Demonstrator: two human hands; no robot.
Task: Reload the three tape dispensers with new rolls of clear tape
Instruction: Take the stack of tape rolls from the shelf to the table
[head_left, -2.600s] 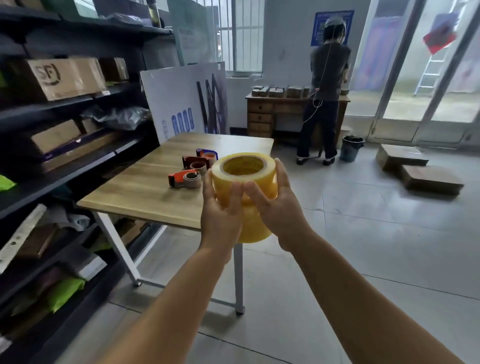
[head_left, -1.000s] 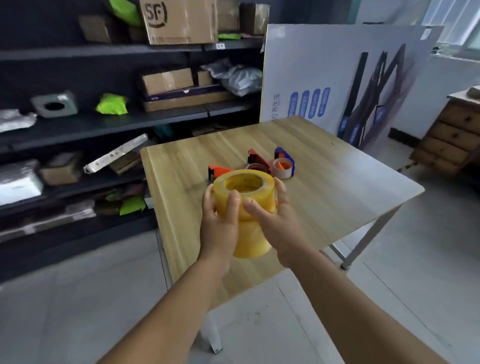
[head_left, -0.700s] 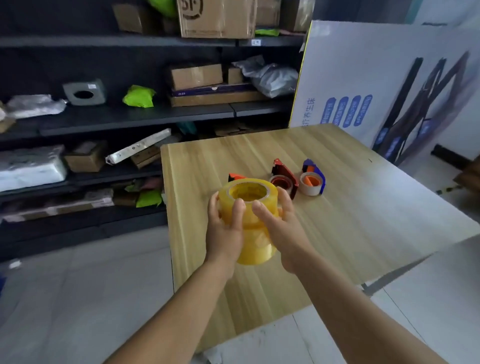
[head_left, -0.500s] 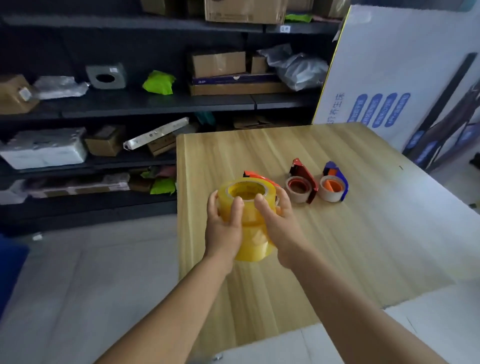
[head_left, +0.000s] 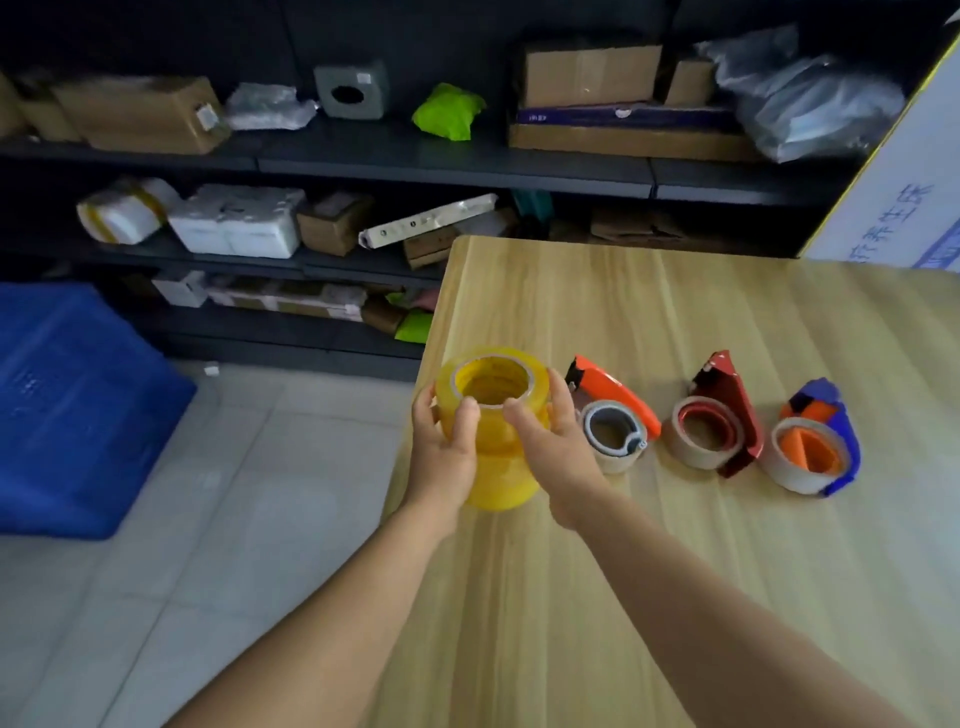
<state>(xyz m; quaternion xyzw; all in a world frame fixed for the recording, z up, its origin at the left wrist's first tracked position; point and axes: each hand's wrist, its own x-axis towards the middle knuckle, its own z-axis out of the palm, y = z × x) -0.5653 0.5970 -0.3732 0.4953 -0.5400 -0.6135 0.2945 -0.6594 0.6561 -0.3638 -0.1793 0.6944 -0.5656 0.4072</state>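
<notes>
Wooden table (head_left: 675, 571), tape about to land

Both hands, left hand (head_left: 441, 457) and right hand (head_left: 561, 462), clasp the upright stack of tape rolls (head_left: 493, 415); three dispensers (head_left: 711, 421) lie rightward, nearest the right hand.

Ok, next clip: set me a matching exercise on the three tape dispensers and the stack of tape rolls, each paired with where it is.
Things:
1. orange dispenser
2. dark red dispenser
3. blue dispenser
4. stack of tape rolls

Places:
A. middle of the row on the table
B. held between both hands at the table's left edge
C. right end of the row
D. left end of the row, beside the right hand

Pairs: 1-D, 2-A, 3-C, 4-B
</notes>
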